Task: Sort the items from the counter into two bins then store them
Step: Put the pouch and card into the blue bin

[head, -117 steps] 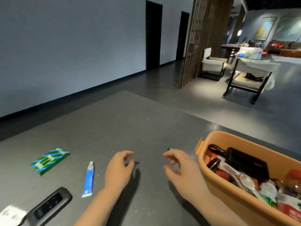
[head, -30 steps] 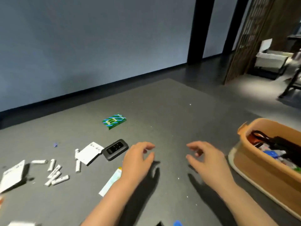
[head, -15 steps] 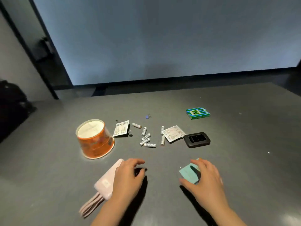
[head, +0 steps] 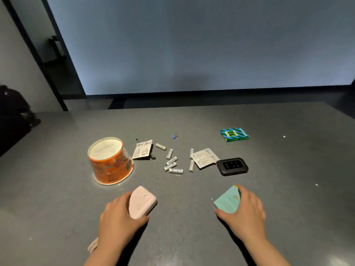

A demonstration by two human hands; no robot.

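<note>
left hand [head: 120, 219] grips the pink case [head: 141, 201], right hand [head: 243, 210] pinches the teal packet [head: 227, 201], both low over the counter [head: 57, 198]. lift clear first; watch the case's trailing strap [head: 93, 245]. no bin in view.

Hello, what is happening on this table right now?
A person is picking up items from a grey counter. The left hand grips a pink device, and the right hand holds a teal packet. Beyond them lie an upside-down orange cup, loose batteries, two paper sachets, a black device and a green striped box. No bin is in view.
</note>
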